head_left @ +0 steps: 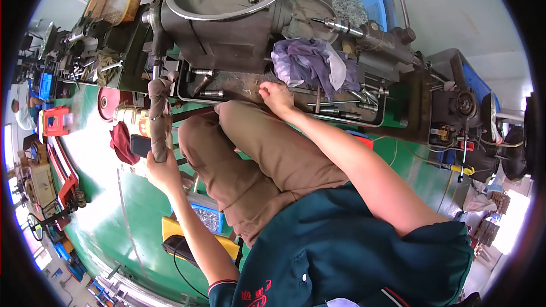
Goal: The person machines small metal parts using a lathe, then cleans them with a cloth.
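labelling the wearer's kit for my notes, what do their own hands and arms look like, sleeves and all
The left hand and the right hand are ungloved, with nothing visibly worn at either wrist. The left sleeve is short and dark teal, with thin red and white trim at its hem; the right sleeve is also short, dark teal and loose.

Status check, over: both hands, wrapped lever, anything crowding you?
Left hand gripping near end of wrapped lever. Right hand at tray, grip unclear. Purple rag close beside right hand.
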The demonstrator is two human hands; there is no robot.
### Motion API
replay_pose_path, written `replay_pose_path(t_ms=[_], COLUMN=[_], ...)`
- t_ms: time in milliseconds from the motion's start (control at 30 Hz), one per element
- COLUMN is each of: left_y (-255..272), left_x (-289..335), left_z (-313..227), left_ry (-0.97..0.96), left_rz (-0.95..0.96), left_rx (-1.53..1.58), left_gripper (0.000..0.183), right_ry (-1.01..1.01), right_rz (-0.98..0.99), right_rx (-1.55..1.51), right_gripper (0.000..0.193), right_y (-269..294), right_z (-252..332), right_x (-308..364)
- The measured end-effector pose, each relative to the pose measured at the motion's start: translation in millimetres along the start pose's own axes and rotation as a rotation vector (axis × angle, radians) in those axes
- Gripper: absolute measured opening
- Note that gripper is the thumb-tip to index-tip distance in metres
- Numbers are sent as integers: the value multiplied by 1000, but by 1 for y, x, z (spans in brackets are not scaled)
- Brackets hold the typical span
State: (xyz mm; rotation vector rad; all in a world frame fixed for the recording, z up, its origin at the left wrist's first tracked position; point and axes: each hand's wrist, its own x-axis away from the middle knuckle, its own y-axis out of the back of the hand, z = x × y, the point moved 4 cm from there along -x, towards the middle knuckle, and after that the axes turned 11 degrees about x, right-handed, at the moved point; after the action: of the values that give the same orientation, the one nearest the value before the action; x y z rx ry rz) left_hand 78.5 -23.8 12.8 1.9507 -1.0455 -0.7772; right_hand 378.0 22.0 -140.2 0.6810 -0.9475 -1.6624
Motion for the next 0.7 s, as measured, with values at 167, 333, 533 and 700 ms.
replay_pose_path(t_ms=[167, 333, 533, 700], left_y=[3, 5, 3, 4], left_x=[3, 2, 0, -1], left_z=[0, -10, -5, -5], left_ry=[-19, -56, -19, -46], left_rz=[-30, -31, -10, -16], left_rx=[6, 50, 98, 101], left_gripper=[31, 22, 20, 20], right_ry=[142, 99, 144, 137], right_rz=[-135, -12, 7, 68], right_rx=[17, 84, 93, 190], right_gripper=[11, 12, 14, 16], right_y=[-9, -15, -22, -29], right_z=[11, 10, 10, 10], right_x=[-13, -21, -25, -29])
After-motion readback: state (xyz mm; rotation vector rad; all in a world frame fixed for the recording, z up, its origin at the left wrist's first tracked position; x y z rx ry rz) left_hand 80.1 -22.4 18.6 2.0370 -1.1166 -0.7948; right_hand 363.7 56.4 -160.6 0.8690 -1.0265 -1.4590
